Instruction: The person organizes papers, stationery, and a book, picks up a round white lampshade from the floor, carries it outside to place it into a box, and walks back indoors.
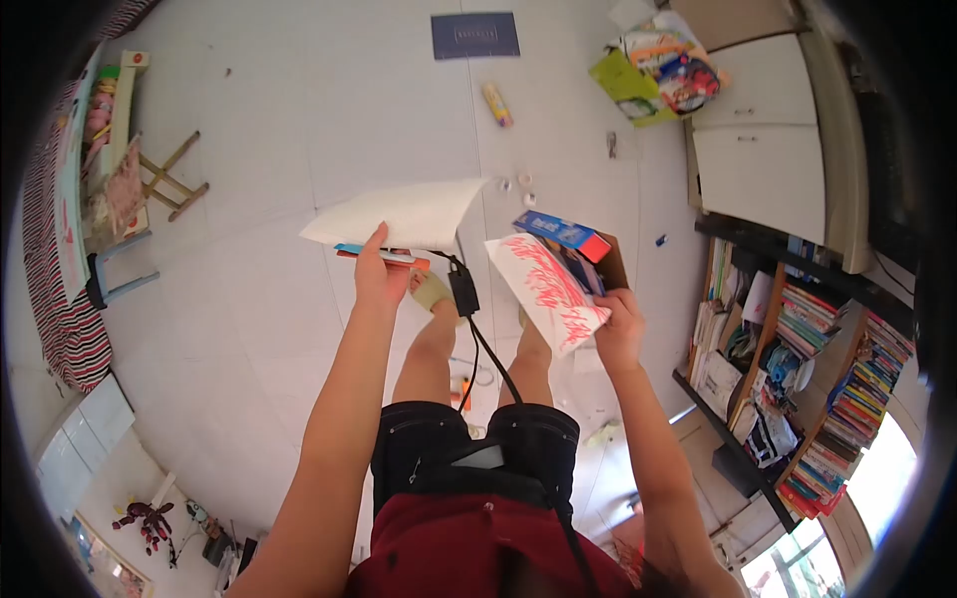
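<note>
My left hand (376,269) is closed around a large white sheet of paper (399,212), which bows out above the fingers. Against the same hand lie thin blue and orange items (407,260), possibly booklets. A sheet of paper with red scribbles (547,288) is gripped at its lower right corner by my right hand (620,317). Directly behind that sheet is a blue and brown box (564,235) with a red end; whether my right hand also holds it, I cannot tell. A black cable with a small block (463,289) hangs between my hands.
A packed bookshelf (812,319) and white cabinet (758,159) line the right side. On the floor are a colourful bag (663,75), a yellow tube (496,105), small white rolls (526,180) and a dark blue flat box (476,36). A wooden folding stool (171,177) stands left.
</note>
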`<state>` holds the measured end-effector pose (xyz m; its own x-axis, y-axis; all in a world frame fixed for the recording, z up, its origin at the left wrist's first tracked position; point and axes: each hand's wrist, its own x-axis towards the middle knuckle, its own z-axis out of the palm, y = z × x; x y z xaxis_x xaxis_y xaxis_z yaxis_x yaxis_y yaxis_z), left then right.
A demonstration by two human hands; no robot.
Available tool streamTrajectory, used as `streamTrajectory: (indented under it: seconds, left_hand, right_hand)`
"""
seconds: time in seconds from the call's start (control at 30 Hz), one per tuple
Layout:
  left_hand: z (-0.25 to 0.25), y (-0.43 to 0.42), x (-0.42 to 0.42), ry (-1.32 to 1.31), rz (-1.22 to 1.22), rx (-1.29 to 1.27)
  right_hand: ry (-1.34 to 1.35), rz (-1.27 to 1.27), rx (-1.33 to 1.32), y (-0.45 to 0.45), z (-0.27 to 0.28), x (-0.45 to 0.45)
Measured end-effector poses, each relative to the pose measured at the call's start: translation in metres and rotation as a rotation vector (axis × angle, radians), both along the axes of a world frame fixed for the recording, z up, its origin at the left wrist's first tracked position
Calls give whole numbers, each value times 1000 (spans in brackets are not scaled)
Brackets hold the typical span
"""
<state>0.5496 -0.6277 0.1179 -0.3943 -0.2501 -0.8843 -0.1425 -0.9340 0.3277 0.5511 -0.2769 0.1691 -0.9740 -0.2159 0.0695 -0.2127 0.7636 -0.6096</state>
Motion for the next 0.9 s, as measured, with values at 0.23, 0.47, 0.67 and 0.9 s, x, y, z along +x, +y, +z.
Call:
streamTrajectory:
  seconds: [0.23, 0.47, 0.67, 0.9]
  left_hand:
    - [139, -78, -17, 290, -54, -204]
    - [191, -75, -18, 323, -426, -275]
    - [202, 13, -96, 400, -719, -300]
    - [197, 141, -214, 357, -1115, -463]
  right_hand:
    - [162, -176, 20, -9, 122, -15]
    - [257, -433, -93, -2, 213, -26]
    - [151, -653, -200, 58, 229, -52]
    - [163, -765, -344, 129, 213, -120]
